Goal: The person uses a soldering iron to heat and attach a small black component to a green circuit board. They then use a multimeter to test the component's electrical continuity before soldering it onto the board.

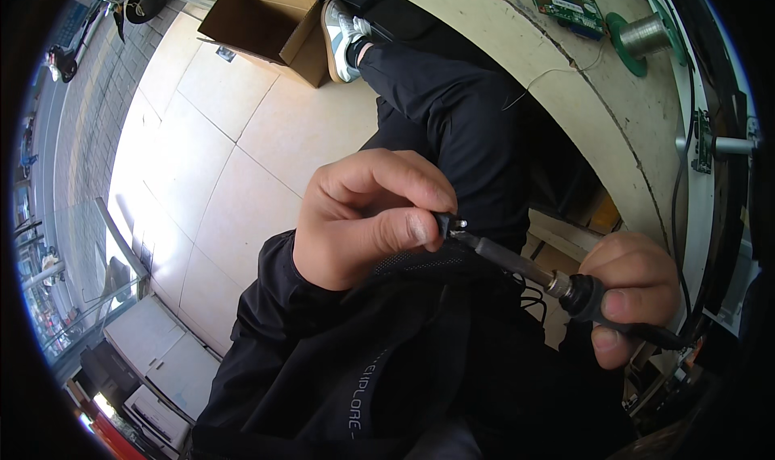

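Between the thumb and forefinger of my left hand (363, 214) is a small black part (443, 225) with shiny metal terminals on its right side; its exact kind is too small to make out. My right hand (634, 294) grips the dark handle of a soldering iron (517, 260). The iron points left and slightly up, its tip at the metal terminals of the black part. Whether tip and terminal touch or are just apart, I cannot tell. Both hands are held above my lap, over dark clothing.
A pale worktop (525, 36) curves along the upper right. On it lie a spool of solder wire (646, 36), its loose strand trailing left, and a green circuit board (565, 4). An open cardboard box (266, 24) stands on the tiled floor (234, 169) beside my shoe. Glass panels (89, 274) stand at the left.
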`<action>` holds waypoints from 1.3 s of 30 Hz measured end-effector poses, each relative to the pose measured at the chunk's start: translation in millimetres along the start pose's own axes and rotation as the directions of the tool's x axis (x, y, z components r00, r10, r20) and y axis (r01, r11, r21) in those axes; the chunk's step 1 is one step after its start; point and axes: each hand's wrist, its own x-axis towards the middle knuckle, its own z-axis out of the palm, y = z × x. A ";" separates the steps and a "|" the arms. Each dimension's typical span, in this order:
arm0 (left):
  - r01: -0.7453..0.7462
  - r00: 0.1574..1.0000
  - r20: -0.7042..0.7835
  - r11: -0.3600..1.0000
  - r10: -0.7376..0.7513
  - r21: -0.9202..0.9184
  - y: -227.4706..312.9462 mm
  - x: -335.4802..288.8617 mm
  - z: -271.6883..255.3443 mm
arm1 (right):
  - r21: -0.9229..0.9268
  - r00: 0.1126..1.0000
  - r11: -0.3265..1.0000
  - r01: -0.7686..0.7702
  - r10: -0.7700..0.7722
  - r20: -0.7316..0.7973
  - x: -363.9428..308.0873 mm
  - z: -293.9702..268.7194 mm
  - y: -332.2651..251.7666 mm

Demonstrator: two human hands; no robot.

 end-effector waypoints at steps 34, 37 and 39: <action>0.249 0.952 -0.017 0.805 -0.305 -0.539 -3.4 -7.5 15.6 | -0.106 1.000 0.994 0.016 -0.018 -0.020 0.9 5.5 5.2; 0.256 0.935 -0.073 0.801 -0.348 -0.541 0.6 -7.7 20.2 | -0.137 0.999 0.991 -0.007 0.000 -0.053 0.9 5.6 1.7; 0.247 0.943 -0.067 0.821 -0.325 -0.515 -0.1 -2.4 19.0 | -0.206 0.994 0.979 0.005 -0.028 -0.107 1.9 7.9 3.5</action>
